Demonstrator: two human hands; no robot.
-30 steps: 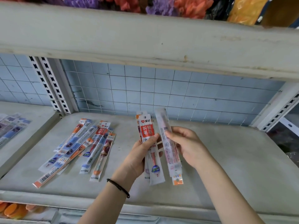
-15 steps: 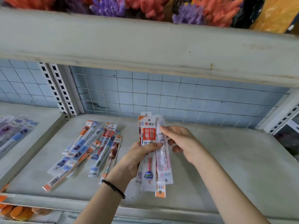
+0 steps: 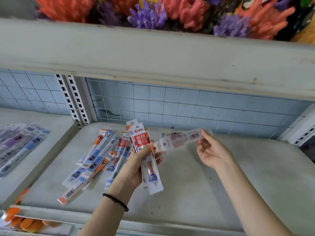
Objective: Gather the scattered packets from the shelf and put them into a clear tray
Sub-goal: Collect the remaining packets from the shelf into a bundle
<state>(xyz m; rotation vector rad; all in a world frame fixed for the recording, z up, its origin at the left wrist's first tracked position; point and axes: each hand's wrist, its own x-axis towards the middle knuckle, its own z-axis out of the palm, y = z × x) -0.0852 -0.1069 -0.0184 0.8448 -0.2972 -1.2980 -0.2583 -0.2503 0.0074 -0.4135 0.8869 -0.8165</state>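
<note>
My left hand (image 3: 133,169) grips a small bundle of long clear packets (image 3: 142,142) with red labels, held upright above the grey shelf (image 3: 221,193). My right hand (image 3: 213,152) pinches one end of a single clear packet (image 3: 180,139), which lies sideways in the air with its other end at the bundle. Several more packets (image 3: 95,159) with orange and blue print lie scattered on the shelf just left of my left hand. No clear tray is in view.
More packets (image 3: 17,143) lie on the neighbouring shelf at the left, past the slotted upright (image 3: 75,99). A wire grid back panel (image 3: 187,106) closes the rear. The upper shelf's thick front edge (image 3: 153,60) overhangs, with colourful artificial flowers (image 3: 187,12) on it.
My right hand has moved to the right, away from the bundle, and the single packet it pinches has swung from upright to sideways. The left hand keeps its bundle.
</note>
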